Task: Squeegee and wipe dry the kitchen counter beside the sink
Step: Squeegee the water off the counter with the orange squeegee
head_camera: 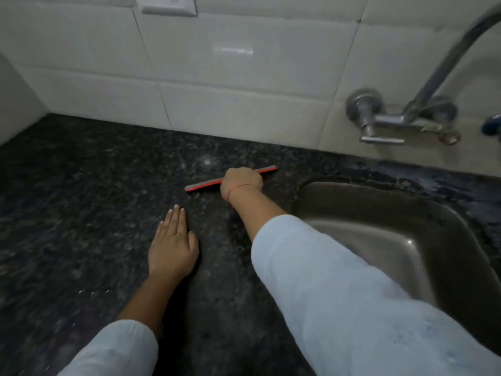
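A dark speckled granite counter [95,202] runs along the tiled wall, with a steel sink [385,234] set into it on the right. My right hand [241,183] is closed on a squeegee [206,184] with a grey and red blade. The blade rests on the counter just left of the sink's far corner, angled up to the right. My left hand [172,245] lies flat on the counter, fingers together, palm down, nearer to me and left of the squeegee. Its handle is hidden under my fist.
A white tiled wall [244,77] backs the counter, with a white socket [168,5] at the top. A chrome wall tap [401,118] with a long spout stands above the sink. A pale side wall [16,104] closes the counter's left end.
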